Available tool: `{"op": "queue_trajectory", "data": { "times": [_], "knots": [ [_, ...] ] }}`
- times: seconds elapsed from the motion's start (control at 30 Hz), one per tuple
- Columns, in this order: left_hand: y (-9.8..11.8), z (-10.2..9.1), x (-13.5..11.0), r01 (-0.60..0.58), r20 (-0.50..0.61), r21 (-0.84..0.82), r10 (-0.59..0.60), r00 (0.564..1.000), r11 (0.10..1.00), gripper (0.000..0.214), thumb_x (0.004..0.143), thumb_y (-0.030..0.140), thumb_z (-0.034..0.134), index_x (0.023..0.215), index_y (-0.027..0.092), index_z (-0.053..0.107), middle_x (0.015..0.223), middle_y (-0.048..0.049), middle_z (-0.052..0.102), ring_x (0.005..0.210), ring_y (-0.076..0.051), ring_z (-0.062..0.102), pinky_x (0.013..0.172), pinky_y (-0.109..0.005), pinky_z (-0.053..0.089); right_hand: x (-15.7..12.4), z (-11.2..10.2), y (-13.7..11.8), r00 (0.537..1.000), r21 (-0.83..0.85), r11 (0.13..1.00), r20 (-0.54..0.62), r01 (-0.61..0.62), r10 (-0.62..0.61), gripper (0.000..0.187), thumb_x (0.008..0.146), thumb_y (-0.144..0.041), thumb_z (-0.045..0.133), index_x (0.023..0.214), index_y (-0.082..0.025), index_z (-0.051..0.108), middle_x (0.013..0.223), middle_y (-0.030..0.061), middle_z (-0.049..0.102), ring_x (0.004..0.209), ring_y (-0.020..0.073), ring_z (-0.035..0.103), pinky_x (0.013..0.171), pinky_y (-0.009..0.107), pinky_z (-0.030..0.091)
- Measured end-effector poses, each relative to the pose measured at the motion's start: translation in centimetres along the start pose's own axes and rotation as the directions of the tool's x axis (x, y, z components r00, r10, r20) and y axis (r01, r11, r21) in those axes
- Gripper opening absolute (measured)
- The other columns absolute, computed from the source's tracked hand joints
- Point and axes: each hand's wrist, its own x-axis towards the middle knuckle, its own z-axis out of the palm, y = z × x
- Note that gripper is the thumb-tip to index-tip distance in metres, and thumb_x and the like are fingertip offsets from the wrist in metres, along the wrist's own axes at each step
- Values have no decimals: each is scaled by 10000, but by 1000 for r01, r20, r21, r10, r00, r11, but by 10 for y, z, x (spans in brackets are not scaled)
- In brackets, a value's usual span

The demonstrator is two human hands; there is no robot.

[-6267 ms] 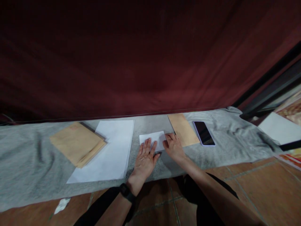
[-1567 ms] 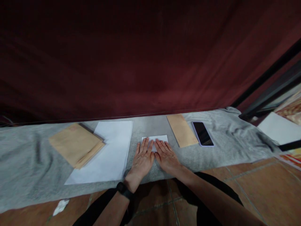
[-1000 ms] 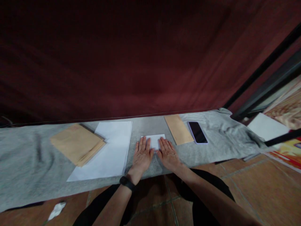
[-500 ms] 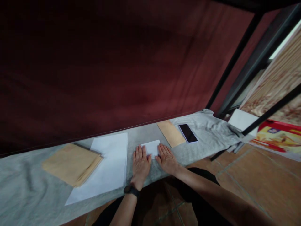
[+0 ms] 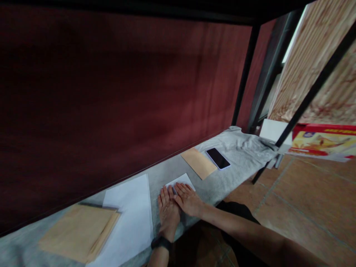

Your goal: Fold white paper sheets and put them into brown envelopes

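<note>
a dark red panel (image 5: 125, 92) rises beyond both hands; under them spreads a grey cloth (image 5: 239, 150). left of the left hand lie white sheets (image 5: 132, 215), partly covered by a stack of brown envelopes (image 5: 75, 233). the left hand (image 5: 169, 211) and right hand (image 5: 189, 200) lie flat and touching, fingers extended, palms down. past the right hand are a single brown envelope (image 5: 198, 163) and, just beside it, a phone (image 5: 218, 158). beneath both hands' fingers is a small white paper (image 5: 185, 178).

From here, small white paper (image 5: 185, 179) is partly covered by left hand (image 5: 169, 212) and right hand (image 5: 189, 200), large sheets (image 5: 132, 215) partly under brown envelopes (image 5: 76, 231), red panel (image 5: 324, 144) lettering too blurred to read.
</note>
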Motion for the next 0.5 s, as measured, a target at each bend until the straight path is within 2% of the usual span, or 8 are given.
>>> {"op": "queue_trajectory", "data": {
  "times": [0.1,0.2,0.3,0.5],
  "knots": [
    [-2,-2,2,7,38,1,-7,999,1000,596,933,104,324,1526,83,369,1600,-205,347,1499,-314,303,1198,-506,301,3,4,-2,1000,7,1000,-2,-21,21,484,1072,-379,347,1500,-187,465,1527,96,488,1431,214,425,1186,416,346],
    [-5,-4,4,-5,11,20,4,1000,1000,569,947,126,322,1508,85,407,1570,-203,403,1470,-317,364,1171,-515,347,4,8,3,999,-1,999,-10,-43,43,479,1070,-397,355,1483,-196,492,1523,93,492,1432,225,424,1189,435,334],
    [-7,-8,6,-32,-19,2,32,999,999,539,954,151,334,1470,69,467,1519,-219,472,1428,-326,431,1134,-513,400,4,9,10,994,-21,995,-30,-101,101,484,1068,-403,353,1469,-183,510,1523,98,487,1429,236,429,1193,445,321],
    [-3,-22,9,17,-42,1,-17,999,1000,527,970,193,338,1436,-11,479,1462,-257,523,1354,-334,516,1094,-491,440,0,5,19,977,-49,977,-47,-209,207,507,1047,-375,382,1478,-131,489,1565,112,409,1439,252,412,1200,443,293]
  ]
}}
